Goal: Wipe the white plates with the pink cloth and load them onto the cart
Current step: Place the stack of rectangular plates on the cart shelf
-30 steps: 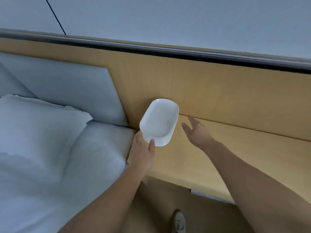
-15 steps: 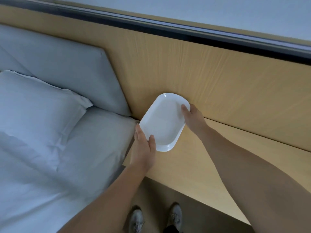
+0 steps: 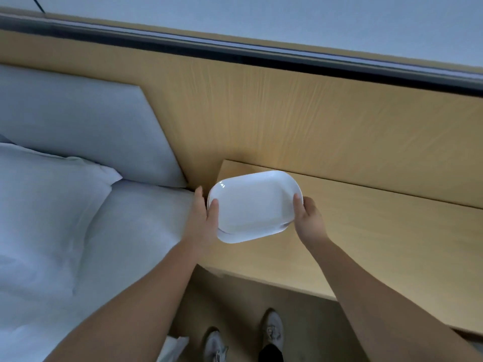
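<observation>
Over nightstand (image 3: 366, 244), plates (image 3: 253, 205) between left hand (image 3: 202, 220), right hand (image 3: 309, 220)

Our forearms rise from the lower corners toward centre frame. Our left hand (image 3: 202, 220) and right hand (image 3: 309, 222) pinch opposite ends of the plate (image 3: 251, 205), thumbs on its rim.

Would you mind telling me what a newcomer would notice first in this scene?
The glossy white oblong plates, apparently a stacked pair, stand out at centre, gripped at the ends by the left hand and right hand above the light wooden bedside shelf. To the left lies a white pillow on the bed, with a grey padded headboard behind.
</observation>
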The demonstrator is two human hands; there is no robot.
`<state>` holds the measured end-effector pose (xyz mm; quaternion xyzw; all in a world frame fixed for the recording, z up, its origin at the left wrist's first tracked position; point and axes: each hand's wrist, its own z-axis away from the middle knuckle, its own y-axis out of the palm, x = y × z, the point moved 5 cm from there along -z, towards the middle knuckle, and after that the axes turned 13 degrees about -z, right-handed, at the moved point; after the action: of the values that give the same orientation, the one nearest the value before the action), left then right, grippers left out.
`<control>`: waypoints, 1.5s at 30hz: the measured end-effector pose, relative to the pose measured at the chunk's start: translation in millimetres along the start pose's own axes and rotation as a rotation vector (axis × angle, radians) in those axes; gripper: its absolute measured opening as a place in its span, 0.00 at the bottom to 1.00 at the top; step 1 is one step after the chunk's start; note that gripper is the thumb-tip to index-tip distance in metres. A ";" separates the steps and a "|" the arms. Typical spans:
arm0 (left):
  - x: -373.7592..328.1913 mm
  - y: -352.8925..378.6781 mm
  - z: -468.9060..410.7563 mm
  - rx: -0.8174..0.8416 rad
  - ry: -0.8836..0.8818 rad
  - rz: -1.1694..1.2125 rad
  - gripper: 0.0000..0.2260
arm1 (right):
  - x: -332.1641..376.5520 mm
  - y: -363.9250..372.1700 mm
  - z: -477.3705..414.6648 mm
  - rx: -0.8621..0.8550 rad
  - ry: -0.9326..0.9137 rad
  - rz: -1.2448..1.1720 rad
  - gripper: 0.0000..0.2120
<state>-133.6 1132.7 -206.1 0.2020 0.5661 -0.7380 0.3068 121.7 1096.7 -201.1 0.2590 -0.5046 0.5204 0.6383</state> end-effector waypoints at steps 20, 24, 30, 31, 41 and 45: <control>-9.6 30.6 19.2 -0.043 -0.248 0.338 0.19 | -16.1 9.5 -21.6 0.053 0.092 -0.338 0.16; -33.5 33.6 21.1 -0.059 -0.186 0.277 0.16 | -5.1 -13.1 -23.1 0.030 0.063 -0.331 0.16; -96.5 23.0 20.6 -0.054 -0.011 0.120 0.17 | 27.8 -61.1 -15.7 -0.006 -0.037 -0.296 0.27; -110.5 20.4 21.4 -0.054 0.008 0.130 0.15 | 33.6 -70.9 -11.9 -0.031 -0.045 -0.295 0.26; -235.9 31.0 25.0 0.187 0.448 0.079 0.28 | 74.6 -166.7 57.2 -0.445 -0.164 -0.369 0.20; -279.6 46.6 40.8 0.338 0.694 0.085 0.33 | 83.3 -196.7 108.3 -0.705 -0.198 -0.359 0.21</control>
<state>104.4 1148.2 -47.6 0.5108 0.4978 -0.6951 0.0897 259.1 973.8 -48.1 0.1572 -0.6580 0.1684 0.7169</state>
